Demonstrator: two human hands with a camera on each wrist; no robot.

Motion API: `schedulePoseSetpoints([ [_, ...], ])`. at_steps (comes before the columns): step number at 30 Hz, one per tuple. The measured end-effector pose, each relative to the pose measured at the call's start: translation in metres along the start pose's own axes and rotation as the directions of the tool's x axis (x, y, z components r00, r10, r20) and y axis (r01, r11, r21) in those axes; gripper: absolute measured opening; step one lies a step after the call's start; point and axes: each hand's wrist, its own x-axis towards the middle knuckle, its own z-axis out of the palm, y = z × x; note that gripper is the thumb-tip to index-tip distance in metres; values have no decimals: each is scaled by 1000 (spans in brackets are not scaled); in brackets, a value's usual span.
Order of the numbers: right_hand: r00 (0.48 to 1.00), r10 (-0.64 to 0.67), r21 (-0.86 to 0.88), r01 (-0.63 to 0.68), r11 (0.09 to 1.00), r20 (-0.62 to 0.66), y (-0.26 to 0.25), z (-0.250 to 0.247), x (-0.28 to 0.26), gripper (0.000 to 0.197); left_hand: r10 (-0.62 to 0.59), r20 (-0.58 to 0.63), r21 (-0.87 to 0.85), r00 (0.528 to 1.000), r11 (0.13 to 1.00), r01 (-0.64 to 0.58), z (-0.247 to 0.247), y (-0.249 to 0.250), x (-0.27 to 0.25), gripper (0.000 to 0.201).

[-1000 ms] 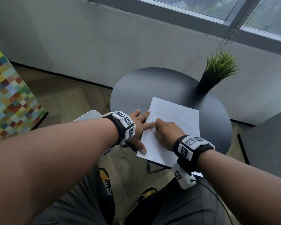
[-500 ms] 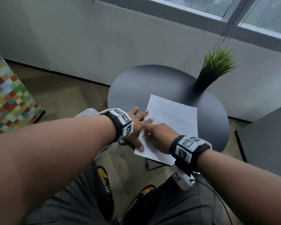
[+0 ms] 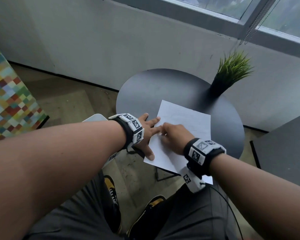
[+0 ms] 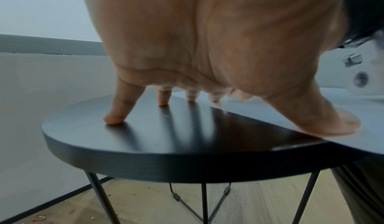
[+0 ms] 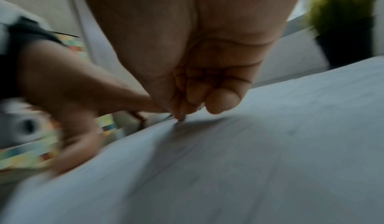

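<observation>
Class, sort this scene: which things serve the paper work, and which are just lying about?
In use: paper, left hand pressing it, right hand at its edge, round table.
Lying about: potted plant, chequered panel.

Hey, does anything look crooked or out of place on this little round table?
Yes: the sheet of paper lies askew on the black table, and its near end hangs past the table's edge toward the person's lap. Nothing looks spilled or damaged.
</observation>
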Motion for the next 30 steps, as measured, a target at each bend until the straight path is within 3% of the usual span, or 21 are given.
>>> schedulePoseSetpoints([
  [2, 979, -165, 6, 165, 986, 123, -14, 8, -12, 16, 0, -2, -3, 1000, 1000, 0, 1, -1, 1, 130],
  [3, 976, -163, 15, 162, 987, 143, -13, 6, -12, 15, 1, -1, -5, 1000, 1000, -1, 1, -1, 1, 129],
  [7, 997, 59, 29, -57, 998, -47, 9, -3, 7, 19, 4, 2, 3, 1000, 1000, -4, 0, 0, -1, 127],
  [9, 999, -34, -15, 34, 999, -6, -1, 3, 0, 20, 0, 8, 0, 1000, 1000, 0, -2, 1, -1, 128],
  [11, 972, -205, -32, 210, 977, 112, -15, 11, -13, 17, -1, 12, 3, 1000, 1000, 1, -2, 1, 0, 130],
  [12, 965, -216, -19, 221, 975, 148, -13, 11, -15, 15, 1, 10, 4, 1000, 1000, -1, -2, 0, 1, 130],
  [15, 1000, 12, 45, -13, 999, 25, 13, -2, -1, 12, 16, -10, 17, 1000, 1000, -16, -1, -1, 3, 127],
  [17, 994, 92, 61, -88, 994, -57, 18, -2, 0, 11, 15, -2, 21, 1000, 1000, -15, -1, -2, 3, 126],
  [19, 999, -28, 55, 29, 998, -16, 2, 7, -8, 14, 12, -2, 15, 1000, 1000, -12, -1, -2, 3, 127],
  [21, 978, -177, 44, 173, 984, 108, -14, 16, -22, 15, 12, 4, 29, 1000, 1000, -12, -2, -1, 3, 129],
  [23, 984, -119, 47, 114, 992, 134, -4, 7, -18, 16, 9, 11, 33, 1000, 999, -9, -4, 0, 2, 128],
  [26, 988, 157, 78, -158, 984, 11, 34, -11, -2, 14, 9, 18, 40, 1000, 999, -10, -3, -1, 3, 123],
  [27, 981, 192, 77, -189, 979, -29, 41, -12, -2, 13, 6, 23, 45, 1000, 999, -7, -3, -1, 4, 122],
  [30, 999, 9, 6, -10, 1000, 31, 29, 0, -18, 13, -1, 42, 54, 999, 999, -1, -6, 3, 6, 119],
])
